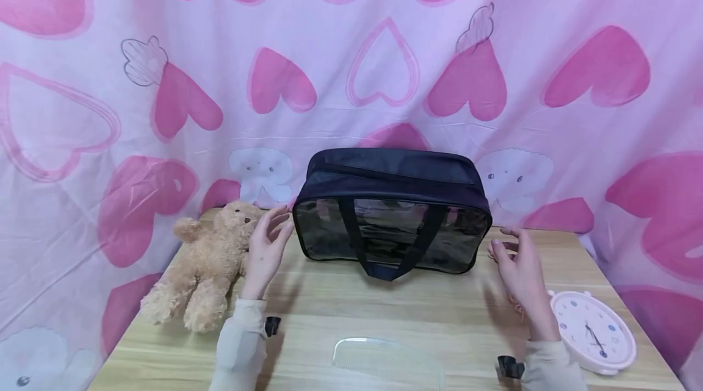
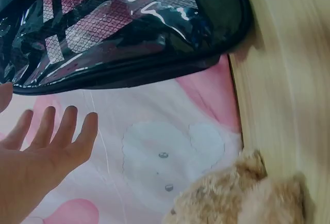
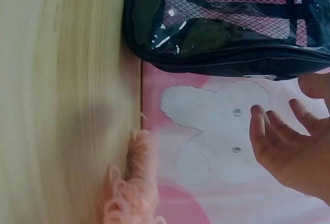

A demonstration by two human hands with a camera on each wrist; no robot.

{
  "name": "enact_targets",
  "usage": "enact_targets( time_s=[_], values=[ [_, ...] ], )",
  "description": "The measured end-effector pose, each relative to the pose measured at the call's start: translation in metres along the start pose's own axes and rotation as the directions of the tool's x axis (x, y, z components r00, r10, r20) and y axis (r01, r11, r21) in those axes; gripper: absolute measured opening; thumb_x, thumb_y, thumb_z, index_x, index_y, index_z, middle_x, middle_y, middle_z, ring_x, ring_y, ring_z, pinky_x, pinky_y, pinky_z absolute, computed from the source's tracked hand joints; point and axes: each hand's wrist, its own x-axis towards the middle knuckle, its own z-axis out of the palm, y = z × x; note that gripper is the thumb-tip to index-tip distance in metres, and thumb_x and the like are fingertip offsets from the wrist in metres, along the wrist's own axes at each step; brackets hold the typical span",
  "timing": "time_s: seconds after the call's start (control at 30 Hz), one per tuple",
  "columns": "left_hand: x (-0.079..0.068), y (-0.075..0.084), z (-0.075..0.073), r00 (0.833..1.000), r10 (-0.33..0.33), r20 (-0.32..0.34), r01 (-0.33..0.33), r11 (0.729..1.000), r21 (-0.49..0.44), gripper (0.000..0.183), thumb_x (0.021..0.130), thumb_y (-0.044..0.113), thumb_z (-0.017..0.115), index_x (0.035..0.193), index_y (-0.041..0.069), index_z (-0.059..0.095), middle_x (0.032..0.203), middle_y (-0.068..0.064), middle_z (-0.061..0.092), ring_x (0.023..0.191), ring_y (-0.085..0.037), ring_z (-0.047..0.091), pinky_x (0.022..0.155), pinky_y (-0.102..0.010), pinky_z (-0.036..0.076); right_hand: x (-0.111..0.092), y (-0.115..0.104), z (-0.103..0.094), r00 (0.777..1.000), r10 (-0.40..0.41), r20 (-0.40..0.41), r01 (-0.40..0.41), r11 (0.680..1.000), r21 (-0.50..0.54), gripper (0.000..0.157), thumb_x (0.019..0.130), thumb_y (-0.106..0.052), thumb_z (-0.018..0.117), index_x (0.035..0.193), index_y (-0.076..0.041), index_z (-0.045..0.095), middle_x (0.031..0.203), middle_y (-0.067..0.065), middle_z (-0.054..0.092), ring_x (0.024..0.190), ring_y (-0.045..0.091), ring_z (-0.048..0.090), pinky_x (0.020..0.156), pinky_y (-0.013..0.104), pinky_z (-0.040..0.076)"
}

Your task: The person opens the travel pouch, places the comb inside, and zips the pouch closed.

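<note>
Black fabric and clear plastic — one bag [image 1: 392, 214] sits toward the back of one table [image 1: 307, 318], long axis left to right, rightward of the left hand [image 1: 267, 252], which looks nearer, and leftward of the right hand [image 1: 523, 272]. Both hands hold nothing, fingers loosely spread (left-side contact? can't tell). Further out: one teddy bear [image 1: 203, 275], one comb [image 1: 384, 355], one clock [image 1: 595, 330], one pink curly thing [image 3: 133, 188] — partly hidden.
</note>
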Motion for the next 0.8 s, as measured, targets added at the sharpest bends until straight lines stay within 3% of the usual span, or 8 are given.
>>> enact_targets(
  time_s=[0.07,0.2,0.3,0.43,0.67,0.8],
  values=[
    [0.003,0.004,0.004,1.000,-0.010,-0.013,0.010,0.999,-0.031,0.038,0.092,-0.004,0.057,0.127,-0.012,0.048,0.122,-0.029,0.053,0.114,-0.042,0.051,0.093,-0.031,0.044,0.004,0.002,0.003,0.999,0.047,0.028,-0.049,0.993,0.107,0.032,0.097,-0.007,0.051,0.123,0.009,0.043,0.119,0.019,0.049,0.079,-0.003,0.058,0.065,0.011,0.049],
    [0.008,0.005,0.012,0.999,-0.011,-0.038,0.008,0.998,-0.064,0.034,0.092,-0.004,0.058,0.124,-0.011,0.051,0.121,-0.026,0.055,0.111,-0.032,0.053,0.090,-0.027,0.045,0.014,0.010,0.009,0.990,0.116,0.086,-0.134,0.956,0.259,0.032,0.098,-0.005,0.047,0.125,0.009,0.038,0.115,0.010,0.045,0.071,-0.003,0.057,0.060,0.014,0.050],
    [0.010,0.003,0.017,0.998,0.004,-0.063,-0.009,0.997,-0.078,0.029,0.092,-0.005,0.058,0.119,-0.013,0.054,0.119,-0.025,0.056,0.107,-0.022,0.055,0.089,-0.028,0.046,0.020,0.014,0.012,0.980,0.158,0.122,-0.189,0.929,0.318,0.024,0.098,-0.008,0.047,0.120,0.000,0.041,0.113,0.005,0.044,0.070,0.000,0.057,0.057,0.016,0.049],
    [0.010,0.000,0.019,0.996,0.031,-0.089,-0.037,0.997,-0.067,0.025,0.093,-0.004,0.056,0.115,-0.015,0.055,0.115,-0.026,0.058,0.098,-0.015,0.057,0.082,-0.022,0.046,0.023,0.017,0.015,0.969,0.172,0.179,-0.231,0.892,0.390,0.016,0.099,-0.010,0.045,0.115,-0.012,0.043,0.112,0.003,0.044,0.074,0.001,0.056,0.061,0.017,0.048],
    [0.010,0.002,0.020,0.992,0.025,-0.127,-0.029,0.999,-0.031,0.021,0.093,-0.005,0.055,0.112,-0.012,0.058,0.106,-0.024,0.060,0.092,-0.020,0.059,0.076,-0.019,0.045,0.026,0.014,0.019,0.960,0.103,0.259,-0.223,0.842,0.492,0.016,0.101,-0.007,0.039,0.117,-0.010,0.041,0.107,-0.007,0.051,0.091,0.001,0.054,0.073,0.018,0.049],
    [0.011,0.001,0.021,0.990,0.034,-0.133,-0.039,0.999,-0.035,0.020,0.092,-0.006,0.055,0.112,-0.012,0.057,0.108,-0.023,0.060,0.095,-0.016,0.058,0.079,-0.021,0.046,0.028,0.015,0.020,0.958,0.147,0.245,-0.258,0.814,0.521,0.016,0.100,-0.005,0.043,0.114,-0.012,0.041,0.103,-0.010,0.054,0.090,0.000,0.055,0.072,0.017,0.049]
  ],
)
